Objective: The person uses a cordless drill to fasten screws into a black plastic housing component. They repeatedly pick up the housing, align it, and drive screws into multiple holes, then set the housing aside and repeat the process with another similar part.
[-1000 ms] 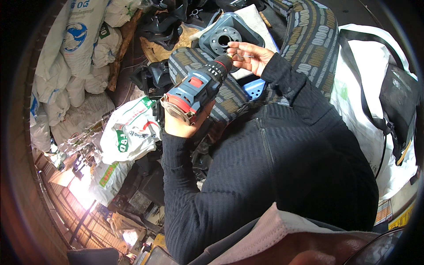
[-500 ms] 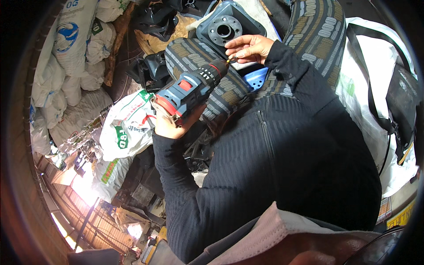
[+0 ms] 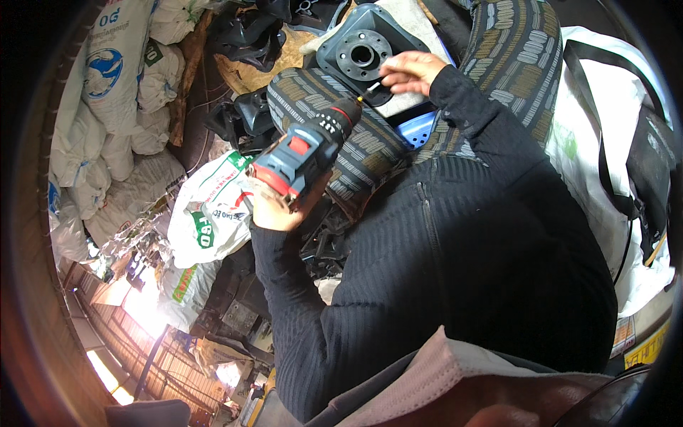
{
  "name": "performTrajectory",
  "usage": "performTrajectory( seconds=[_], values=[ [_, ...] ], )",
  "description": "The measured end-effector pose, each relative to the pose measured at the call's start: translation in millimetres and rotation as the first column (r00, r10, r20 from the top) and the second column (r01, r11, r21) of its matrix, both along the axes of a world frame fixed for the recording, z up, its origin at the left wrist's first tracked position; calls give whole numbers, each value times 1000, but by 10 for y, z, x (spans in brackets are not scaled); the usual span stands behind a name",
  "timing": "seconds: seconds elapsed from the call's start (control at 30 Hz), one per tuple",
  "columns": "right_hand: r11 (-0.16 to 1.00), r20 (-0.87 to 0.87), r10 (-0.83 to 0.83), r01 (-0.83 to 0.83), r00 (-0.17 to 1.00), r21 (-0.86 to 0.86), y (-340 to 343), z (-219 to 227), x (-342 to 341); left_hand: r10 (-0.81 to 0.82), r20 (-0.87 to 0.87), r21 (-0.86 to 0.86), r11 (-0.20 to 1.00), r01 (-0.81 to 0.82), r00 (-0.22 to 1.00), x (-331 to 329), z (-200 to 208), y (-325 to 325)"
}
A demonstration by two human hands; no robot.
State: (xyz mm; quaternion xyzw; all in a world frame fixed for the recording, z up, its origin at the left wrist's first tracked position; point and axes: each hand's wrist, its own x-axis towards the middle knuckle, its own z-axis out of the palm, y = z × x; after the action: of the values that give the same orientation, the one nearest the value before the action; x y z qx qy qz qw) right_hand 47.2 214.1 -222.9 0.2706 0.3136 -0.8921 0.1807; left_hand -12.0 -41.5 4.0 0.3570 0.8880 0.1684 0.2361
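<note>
A blue-grey and red cordless drill (image 3: 302,156) is gripped in my left hand (image 3: 281,210), its nose tilted up and to the right. At its front shows a bit with a small, light-coloured screw-like piece (image 3: 372,87) on its tip. Just right of that tip is my right hand (image 3: 413,71), fingers stretched out and apart from the drill. Beyond the tip lies a dark grey square plastic part (image 3: 334,51) with a round holed flange (image 3: 363,54) in its middle. It rests on a pale board (image 3: 418,32) between my legs.
A blue perforated plastic piece (image 3: 417,131) lies between my thighs. Several black moulded parts (image 3: 245,39) are heaped at the far left. White sacks (image 3: 114,78) are stacked along the left, with a printed bag (image 3: 213,213) nearer. A white bag with black straps (image 3: 583,142) stands at the right.
My right hand has come off the drill's tip and moved slightly right. The drill has dropped back a little toward me, leaving the small piece visible on its bit.
</note>
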Motion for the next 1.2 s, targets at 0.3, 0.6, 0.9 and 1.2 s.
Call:
performTrajectory(
  seconds=[0.3, 0.6, 0.9, 1.2],
  values=[
    [880, 33, -286, 249, 958, 404, -121, -188, -224, 124, 115, -87, 990, -114, 986, -258, -286, 185],
    [860, 100, -197, 123, 975, 496, -213, -167, -282, -13, 95, -285, 958, 39, 995, -561, -209, 542],
    [843, 112, -318, 226, 942, 488, -292, -133, -286, -311, 37, -256, 916, 310, 950, -494, -286, 663],
    [865, 141, -285, 191, 948, 465, -285, -119, -259, -198, 117, -278, 934, 223, 973, -510, -431, 637]
  ],
)
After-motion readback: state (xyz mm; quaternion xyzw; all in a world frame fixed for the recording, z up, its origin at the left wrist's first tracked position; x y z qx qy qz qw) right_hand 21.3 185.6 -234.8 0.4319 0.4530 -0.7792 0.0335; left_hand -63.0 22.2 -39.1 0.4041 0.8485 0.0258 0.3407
